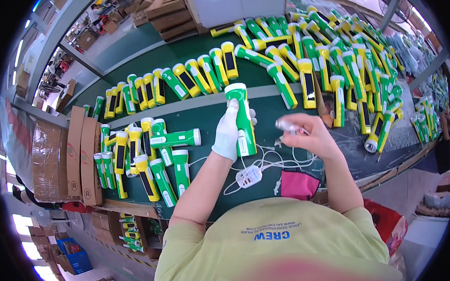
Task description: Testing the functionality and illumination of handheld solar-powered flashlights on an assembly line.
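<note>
Plainly, the left hand [229, 127] wraps the torch [243, 119] at centre, head to the far side; the right hand [312, 134] pinches a small pale thing [287, 126], blurred. Best keep the torch steady, its tail clear of the near power strip [249, 176].

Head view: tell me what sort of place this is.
Most likely a factory or workshop floor: many similar green-and-yellow flashlights crowd a long green workbench, with cardboard boxes at its left.
</note>
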A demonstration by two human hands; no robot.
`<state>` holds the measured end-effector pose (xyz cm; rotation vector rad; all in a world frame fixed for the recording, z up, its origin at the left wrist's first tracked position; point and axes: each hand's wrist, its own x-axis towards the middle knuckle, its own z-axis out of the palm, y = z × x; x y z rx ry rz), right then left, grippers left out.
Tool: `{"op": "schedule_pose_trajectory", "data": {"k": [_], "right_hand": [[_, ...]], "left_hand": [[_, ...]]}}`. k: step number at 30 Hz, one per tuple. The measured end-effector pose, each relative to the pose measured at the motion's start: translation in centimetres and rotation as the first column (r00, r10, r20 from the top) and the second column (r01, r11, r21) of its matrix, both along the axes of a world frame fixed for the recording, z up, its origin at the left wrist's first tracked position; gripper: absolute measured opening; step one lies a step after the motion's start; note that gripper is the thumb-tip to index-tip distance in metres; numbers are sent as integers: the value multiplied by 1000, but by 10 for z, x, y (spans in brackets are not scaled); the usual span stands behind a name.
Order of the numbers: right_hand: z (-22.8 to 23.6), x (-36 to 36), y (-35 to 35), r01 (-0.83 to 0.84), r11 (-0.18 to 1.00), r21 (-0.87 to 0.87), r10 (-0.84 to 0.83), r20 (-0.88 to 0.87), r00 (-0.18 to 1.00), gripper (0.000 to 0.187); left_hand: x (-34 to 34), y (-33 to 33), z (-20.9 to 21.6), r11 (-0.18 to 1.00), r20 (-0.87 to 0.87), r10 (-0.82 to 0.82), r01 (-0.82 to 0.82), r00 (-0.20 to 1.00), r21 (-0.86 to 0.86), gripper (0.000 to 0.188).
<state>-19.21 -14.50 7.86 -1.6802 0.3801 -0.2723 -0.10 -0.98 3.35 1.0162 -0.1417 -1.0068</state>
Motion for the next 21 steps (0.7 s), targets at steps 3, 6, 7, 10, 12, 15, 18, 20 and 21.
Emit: {"op": "schedule_pose_trajectory", "data": {"k": [3, 6, 7, 10, 12, 15, 18, 20, 21], "right_hand": [[-10, -5, 0, 44, 962, 268, -63, 65, 996, 23], [-14, 0, 3, 124, 976, 180, -144, 105, 984, 17], [-17, 2, 7, 142, 975, 171, -164, 120, 979, 13], [-28, 10, 28, 131, 991, -32, -127, 102, 987, 11], [-26, 17, 49, 95, 963, -252, -61, 139, 988, 11], [-25, 35, 51, 224, 634, -740, 105, 370, 923, 9], [-19, 45, 45, 225, 306, -925, 154, 281, 947, 15], [-18, 46, 46, 149, 275, -950, 158, 197, 968, 16], [-20, 47, 45, 122, 294, -948, 162, 175, 971, 16]], "left_hand": [[0, 8, -2, 999, -71, -13, 10, 997, -44, 43], [-4, 13, -1, 998, -58, -33, 30, 998, -52, 43], [-4, 15, -2, 998, -42, -48, 46, 998, -44, 43], [-7, 15, -11, 997, -55, -55, 52, 997, -54, 43], [-9, 12, -14, 997, -87, -62, 58, 994, -53, 42], [-12, 8, -21, 999, 41, -48, 48, 998, -7, 43], [-15, 8, -29, 998, 240, -20, 32, 971, -48, 41], [-14, 5, -20, 1000, 310, -22, 16, 950, 21, 34], [-15, 4, -17, 1000, 399, -15, 7, 917, 20, 34]]}}
